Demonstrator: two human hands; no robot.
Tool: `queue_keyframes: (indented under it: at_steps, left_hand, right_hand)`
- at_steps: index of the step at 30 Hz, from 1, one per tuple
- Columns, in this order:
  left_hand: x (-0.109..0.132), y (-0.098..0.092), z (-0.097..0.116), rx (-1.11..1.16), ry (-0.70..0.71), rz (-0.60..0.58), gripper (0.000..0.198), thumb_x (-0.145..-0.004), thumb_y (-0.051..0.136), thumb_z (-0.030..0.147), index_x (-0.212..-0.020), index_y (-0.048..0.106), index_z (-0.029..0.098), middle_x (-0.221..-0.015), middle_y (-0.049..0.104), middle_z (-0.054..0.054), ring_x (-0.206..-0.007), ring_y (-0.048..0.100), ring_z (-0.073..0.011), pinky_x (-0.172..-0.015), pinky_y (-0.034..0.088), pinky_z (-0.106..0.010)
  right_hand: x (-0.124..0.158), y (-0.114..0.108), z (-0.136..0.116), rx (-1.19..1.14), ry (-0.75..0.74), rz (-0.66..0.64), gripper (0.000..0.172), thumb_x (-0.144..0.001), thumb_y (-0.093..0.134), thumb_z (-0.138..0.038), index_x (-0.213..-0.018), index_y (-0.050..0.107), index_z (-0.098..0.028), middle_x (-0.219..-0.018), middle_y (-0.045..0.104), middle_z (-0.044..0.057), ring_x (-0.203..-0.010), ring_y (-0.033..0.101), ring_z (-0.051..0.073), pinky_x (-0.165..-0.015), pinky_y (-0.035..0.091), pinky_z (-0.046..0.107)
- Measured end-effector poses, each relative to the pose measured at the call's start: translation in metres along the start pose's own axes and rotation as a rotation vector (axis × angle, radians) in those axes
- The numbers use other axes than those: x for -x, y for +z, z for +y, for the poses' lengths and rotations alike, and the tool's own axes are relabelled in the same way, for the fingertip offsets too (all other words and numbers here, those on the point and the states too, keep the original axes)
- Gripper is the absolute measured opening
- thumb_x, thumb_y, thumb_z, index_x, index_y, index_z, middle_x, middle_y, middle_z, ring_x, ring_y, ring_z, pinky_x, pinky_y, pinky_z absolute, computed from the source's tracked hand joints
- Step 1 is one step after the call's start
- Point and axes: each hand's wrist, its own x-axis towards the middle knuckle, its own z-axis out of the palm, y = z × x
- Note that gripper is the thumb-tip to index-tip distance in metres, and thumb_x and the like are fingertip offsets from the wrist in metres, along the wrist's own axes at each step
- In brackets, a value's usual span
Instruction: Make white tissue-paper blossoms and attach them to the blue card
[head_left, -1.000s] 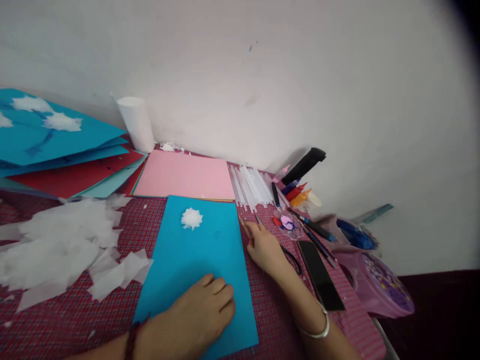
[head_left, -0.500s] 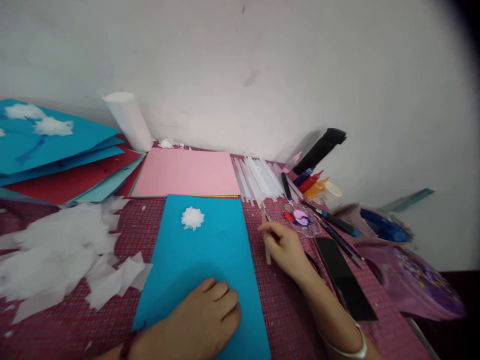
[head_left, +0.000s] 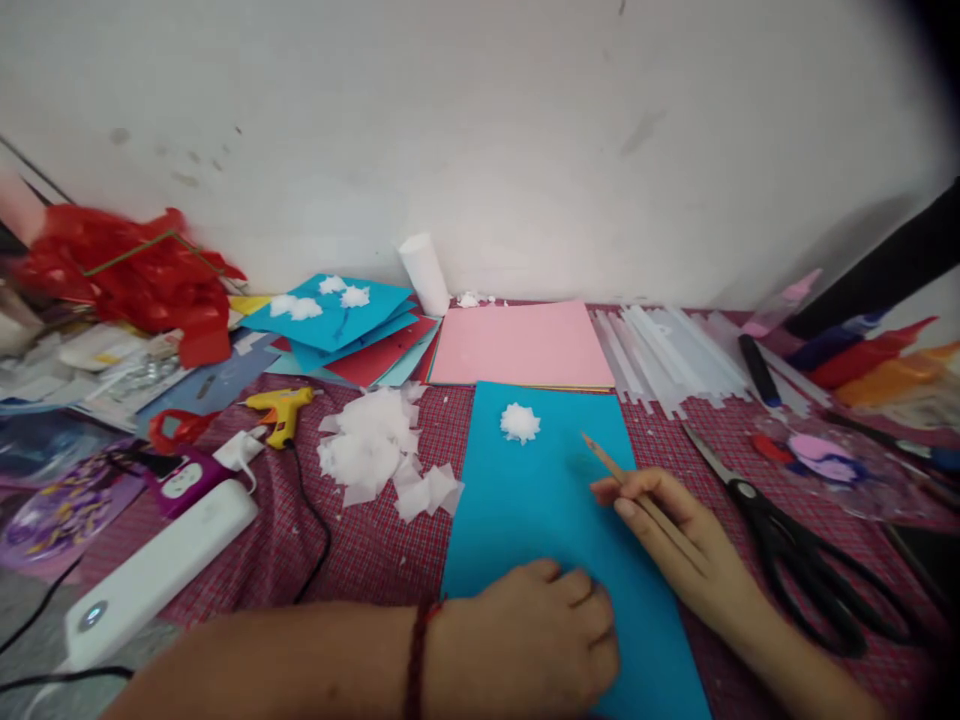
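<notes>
A blue sheet of paper [head_left: 551, 520] lies before me with a white tissue-paper flower [head_left: 520, 424] on its upper part. My left hand [head_left: 525, 635] rests on the lower part of the sheet, its fingers curled in and their undersides hidden. Over the right side of the sheet, my right hand [head_left: 675, 540] grips a wooden pencil [head_left: 652, 505] between thumb and fingers. The pencil's pointed tip is aimed up and left, toward the flower; whether it touches the paper I cannot tell. Black scissors [head_left: 795, 550] lie right of this hand.
Cut white tissue pieces [head_left: 371, 445] and a yellow glue gun [head_left: 283, 412] are to the left. Behind lie pink paper [head_left: 521, 345], clear glue sticks [head_left: 667, 355] and blue sheets with flowers [head_left: 337, 325]. A paint palette [head_left: 825, 465] sits right; a white power strip [head_left: 161, 570] is front left.
My view has swung left. My right hand has lifted the pencil from the tablecloth beside the sheet and brought it over the sheet. My left hand stays on the sheet.
</notes>
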Motion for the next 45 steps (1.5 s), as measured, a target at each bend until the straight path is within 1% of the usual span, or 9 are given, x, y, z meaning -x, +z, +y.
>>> queue_keyframes:
  at_steps: [4, 9, 13, 18, 23, 30, 38, 43, 45]
  left_hand:
    - [0.051, -0.019, -0.003, 0.028, -0.239, -0.1, 0.009, -0.085, 0.059, 0.025, -0.08, 0.057, 0.018, -0.078, 0.061, -0.002, -0.066, 0.052, -0.0167, -0.06, 0.04, -0.03]
    - [0.119, -0.013, -0.043, -0.023, -0.764, 0.071, 0.018, -0.091, 0.042, 0.014, -0.088, 0.06, 0.017, -0.085, 0.062, -0.005, -0.079, 0.057, -0.0186, -0.072, 0.045, -0.031]
    - [0.131, 0.002, -0.063, 0.121, -0.938, 0.278, 0.018, -0.086, 0.05, 0.017, -0.101, 0.059, 0.016, -0.093, 0.062, -0.006, -0.087, 0.058, -0.0194, -0.08, 0.046, -0.032]
    - [0.127, 0.009, -0.07, 0.366, -1.115, 0.417, 0.015, -0.083, 0.053, 0.027, -0.089, 0.06, 0.016, -0.075, 0.058, -0.002, -0.067, 0.055, -0.0161, -0.063, 0.045, -0.028]
    - [0.124, 0.007, -0.074, 0.338, -1.135, 0.397, 0.009, -0.077, 0.055, 0.025, -0.077, 0.059, 0.017, -0.071, 0.053, 0.0, -0.065, 0.051, -0.0147, -0.061, 0.041, -0.026]
    - [0.113, -0.004, -0.069, 0.522, -1.171, 0.441, 0.011, -0.073, 0.056, 0.023, -0.065, 0.054, 0.016, -0.065, 0.052, 0.002, -0.061, 0.048, -0.013, -0.058, 0.039, -0.024]
    - [0.127, -0.009, -0.069, 0.738, -1.19, 0.575, 0.009, -0.076, 0.055, 0.023, -0.073, 0.053, 0.015, -0.073, 0.056, 0.001, -0.064, 0.049, -0.0109, -0.06, 0.04, -0.022]
    - [0.104, -0.039, -0.054, 0.643, -1.007, 0.595, 0.011, -0.078, 0.052, 0.019, -0.07, 0.046, 0.017, -0.107, 0.062, -0.006, -0.084, 0.057, -0.0137, -0.074, 0.043, -0.025]
    - [0.081, -0.049, -0.046, 0.541, -0.882, 0.507, 0.008, -0.076, 0.049, 0.014, -0.069, 0.046, 0.018, -0.098, 0.063, -0.005, -0.083, 0.058, -0.014, -0.072, 0.043, -0.025]
  right_hand:
    - [-0.002, -0.001, 0.007, 0.014, 0.019, -0.017, 0.013, -0.089, 0.053, -0.039, -0.089, 0.053, -0.025, -0.102, 0.067, 0.005, -0.096, 0.062, 0.021, -0.081, 0.049, 0.034]
    - [-0.004, -0.001, 0.006, -0.006, 0.053, -0.025, 0.018, -0.086, 0.054, -0.043, -0.085, 0.054, -0.024, -0.097, 0.068, 0.005, -0.085, 0.063, 0.022, -0.073, 0.049, 0.034]
    - [-0.004, -0.001, 0.005, 0.0, 0.063, -0.028, 0.018, -0.085, 0.053, -0.042, -0.084, 0.055, -0.024, -0.094, 0.068, 0.005, -0.084, 0.063, 0.023, -0.07, 0.05, 0.034]
    - [-0.004, -0.002, 0.004, 0.027, 0.082, -0.042, 0.017, -0.086, 0.052, -0.04, -0.084, 0.056, -0.024, -0.09, 0.068, 0.006, -0.084, 0.064, 0.024, -0.068, 0.05, 0.034]
    - [-0.004, -0.003, 0.005, 0.03, 0.077, -0.054, 0.017, -0.086, 0.053, -0.04, -0.084, 0.057, -0.024, -0.087, 0.069, 0.006, -0.081, 0.065, 0.024, -0.066, 0.05, 0.033]
    - [-0.003, -0.002, 0.007, -0.008, 0.04, -0.038, 0.017, -0.085, 0.054, -0.04, -0.084, 0.058, -0.023, -0.087, 0.068, 0.005, -0.08, 0.064, 0.023, -0.066, 0.05, 0.034]
    - [-0.002, -0.004, 0.005, -0.1, -0.006, 0.024, 0.017, -0.085, 0.057, -0.039, -0.086, 0.06, -0.023, -0.092, 0.068, 0.005, -0.08, 0.063, 0.02, -0.069, 0.05, 0.032]
    - [0.003, 0.005, -0.01, -0.148, -0.047, 0.058, 0.015, -0.082, 0.06, -0.037, -0.084, 0.06, -0.022, -0.091, 0.068, 0.005, -0.084, 0.062, 0.02, -0.074, 0.049, 0.033]
    - [0.008, 0.012, -0.02, -0.205, -0.062, 0.019, 0.015, -0.082, 0.062, -0.035, -0.08, 0.057, -0.022, -0.092, 0.067, 0.005, -0.089, 0.062, 0.021, -0.078, 0.048, 0.034]
